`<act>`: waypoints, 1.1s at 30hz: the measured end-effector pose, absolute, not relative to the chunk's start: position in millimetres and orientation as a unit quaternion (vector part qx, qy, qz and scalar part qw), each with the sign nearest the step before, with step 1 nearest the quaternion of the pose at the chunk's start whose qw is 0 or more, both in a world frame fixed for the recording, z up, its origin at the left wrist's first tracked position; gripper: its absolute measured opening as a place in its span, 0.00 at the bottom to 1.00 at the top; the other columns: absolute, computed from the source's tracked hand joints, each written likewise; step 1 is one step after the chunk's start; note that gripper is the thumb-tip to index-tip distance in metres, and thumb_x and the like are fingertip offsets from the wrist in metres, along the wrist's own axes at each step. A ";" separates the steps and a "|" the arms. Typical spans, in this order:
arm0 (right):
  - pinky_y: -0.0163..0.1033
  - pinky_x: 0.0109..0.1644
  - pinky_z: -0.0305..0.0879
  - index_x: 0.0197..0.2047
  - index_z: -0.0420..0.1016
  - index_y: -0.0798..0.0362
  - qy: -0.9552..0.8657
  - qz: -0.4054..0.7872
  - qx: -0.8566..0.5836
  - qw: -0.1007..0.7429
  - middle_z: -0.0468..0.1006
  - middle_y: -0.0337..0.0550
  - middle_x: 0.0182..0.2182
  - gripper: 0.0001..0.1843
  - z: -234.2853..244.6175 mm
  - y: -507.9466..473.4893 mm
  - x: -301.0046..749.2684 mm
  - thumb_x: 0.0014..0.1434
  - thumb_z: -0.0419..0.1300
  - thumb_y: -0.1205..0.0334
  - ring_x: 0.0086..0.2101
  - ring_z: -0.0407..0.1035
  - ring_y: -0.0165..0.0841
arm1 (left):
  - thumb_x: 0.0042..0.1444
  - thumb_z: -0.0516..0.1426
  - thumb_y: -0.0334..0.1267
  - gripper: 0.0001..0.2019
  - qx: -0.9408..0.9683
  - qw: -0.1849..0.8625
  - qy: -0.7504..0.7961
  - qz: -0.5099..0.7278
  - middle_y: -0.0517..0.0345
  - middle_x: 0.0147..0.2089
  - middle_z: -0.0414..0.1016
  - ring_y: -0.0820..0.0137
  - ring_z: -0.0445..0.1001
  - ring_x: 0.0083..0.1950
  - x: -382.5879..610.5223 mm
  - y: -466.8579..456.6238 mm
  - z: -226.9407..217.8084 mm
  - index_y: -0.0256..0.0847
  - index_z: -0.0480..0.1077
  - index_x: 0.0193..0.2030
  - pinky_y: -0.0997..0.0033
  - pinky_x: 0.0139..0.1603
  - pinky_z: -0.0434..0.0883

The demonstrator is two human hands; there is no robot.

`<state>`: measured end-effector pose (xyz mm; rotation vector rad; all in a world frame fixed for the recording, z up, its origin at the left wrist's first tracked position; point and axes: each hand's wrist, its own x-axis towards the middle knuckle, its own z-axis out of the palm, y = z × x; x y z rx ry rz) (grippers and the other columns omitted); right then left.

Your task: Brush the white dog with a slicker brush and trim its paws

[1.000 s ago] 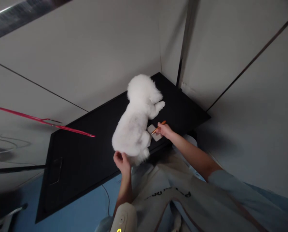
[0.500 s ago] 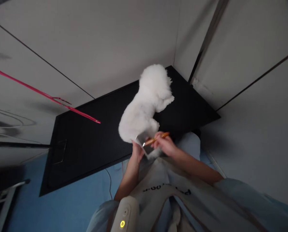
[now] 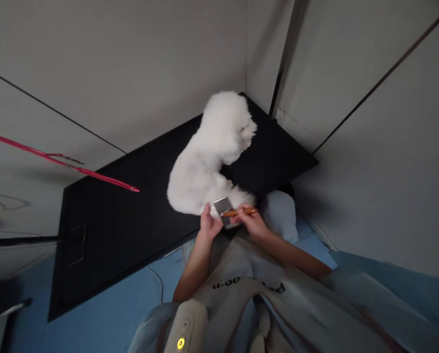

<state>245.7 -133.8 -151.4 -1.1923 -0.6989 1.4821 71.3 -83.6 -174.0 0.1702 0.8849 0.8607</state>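
Note:
A fluffy white dog [image 3: 195, 171] is on a black-topped table [image 3: 109, 230], its body curved and its head [image 3: 226, 115] at the far end. In front of its rear end, my right hand [image 3: 254, 221] is closed around the orange-brown handle of a slicker brush [image 3: 224, 206]. The brush has a flat grey rectangular head. At the left edge of that head, my left hand [image 3: 210, 224] grips with the thumb up and the other fingers curled, partly hidden. White fur lies right behind the brush, apparently a leg or tail of the dog.
A thin red strap [image 3: 94, 174] hangs over the table's left part. Pale wall panels [image 3: 149, 63] border the table's back. Blue floor [image 3: 105, 314] shows below, with a cable [image 3: 162, 284]. A white device with a yellow light [image 3: 186, 326] sits near my chest.
The brush has turned, so more of its grey head shows. White fur has come out to the right behind it. The dog's head has turned slightly, and the whole view has shifted.

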 end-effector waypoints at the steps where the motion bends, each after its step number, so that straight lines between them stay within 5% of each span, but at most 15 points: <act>1: 0.44 0.39 0.70 0.31 0.65 0.49 -0.268 0.589 -0.533 0.545 0.77 0.38 0.19 0.19 -154.5 -132.7 254.4 0.52 0.60 0.42 0.27 0.75 0.38 | 0.61 0.51 0.52 0.23 0.079 0.808 0.409 0.416 0.45 0.49 0.77 0.53 0.68 0.61 72.7 -84.2 -172.6 0.34 0.73 0.49 0.50 0.62 0.64; 6: 0.43 0.44 0.69 0.32 0.62 0.48 -0.215 0.337 -0.636 0.660 0.75 0.33 0.19 0.14 -155.5 -136.2 307.9 0.54 0.60 0.48 0.30 0.76 0.35 | 0.63 0.49 0.48 0.20 0.057 0.793 0.405 0.451 0.49 0.50 0.77 0.58 0.70 0.60 81.7 -86.6 -169.4 0.37 0.73 0.49 0.57 0.62 0.65; 11: 0.43 0.43 0.70 0.31 0.65 0.49 -0.328 0.604 -0.493 0.534 0.79 0.39 0.22 0.16 -149.2 -143.4 263.0 0.57 0.58 0.45 0.31 0.77 0.37 | 0.65 0.45 0.50 0.24 0.039 0.806 0.423 0.413 0.47 0.40 0.80 0.56 0.76 0.51 86.4 -87.1 -171.8 0.32 0.74 0.45 0.54 0.55 0.70; 13: 0.43 0.40 0.71 0.30 0.64 0.49 -0.279 0.581 -0.534 0.548 0.78 0.39 0.21 0.18 -152.8 -135.6 266.8 0.55 0.58 0.43 0.28 0.76 0.37 | 0.64 0.47 0.49 0.22 0.043 0.791 0.425 0.438 0.48 0.43 0.79 0.58 0.75 0.52 85.2 -88.1 -171.8 0.34 0.73 0.48 0.56 0.57 0.69; 17: 0.41 0.44 0.70 0.33 0.64 0.48 -0.234 0.326 -0.640 0.655 0.77 0.35 0.22 0.14 -151.3 -129.1 299.8 0.54 0.60 0.48 0.31 0.76 0.34 | 0.64 0.47 0.49 0.21 0.040 0.783 0.416 0.460 0.51 0.49 0.78 0.60 0.72 0.58 89.6 -90.9 -169.7 0.37 0.72 0.51 0.59 0.61 0.66; 23: 0.43 0.39 0.71 0.31 0.66 0.49 -0.339 0.550 -0.536 0.544 0.78 0.39 0.20 0.15 -146.4 -140.7 272.9 0.56 0.57 0.46 0.28 0.76 0.37 | 0.64 0.44 0.55 0.28 0.047 0.826 0.419 0.373 0.45 0.47 0.78 0.57 0.72 0.57 106.7 -90.6 -172.1 0.33 0.73 0.50 0.56 0.61 0.67; 29: 0.42 0.44 0.68 0.33 0.62 0.47 -0.235 0.317 -0.644 0.655 0.78 0.35 0.22 0.13 -147.2 -141.3 312.2 0.54 0.60 0.49 0.30 0.75 0.35 | 0.63 0.49 0.54 0.24 0.056 0.804 0.408 0.428 0.49 0.53 0.76 0.60 0.70 0.60 112.1 -93.5 -183.5 0.36 0.72 0.52 0.59 0.63 0.66; 33: 0.45 0.45 0.69 0.32 0.64 0.48 -0.310 0.532 -0.554 0.561 0.78 0.39 0.20 0.14 -141.1 -150.4 291.1 0.56 0.58 0.46 0.31 0.76 0.38 | 0.59 0.52 0.56 0.26 0.078 0.817 0.404 0.404 0.47 0.49 0.78 0.56 0.70 0.59 120.7 -94.1 -182.9 0.34 0.73 0.49 0.57 0.62 0.67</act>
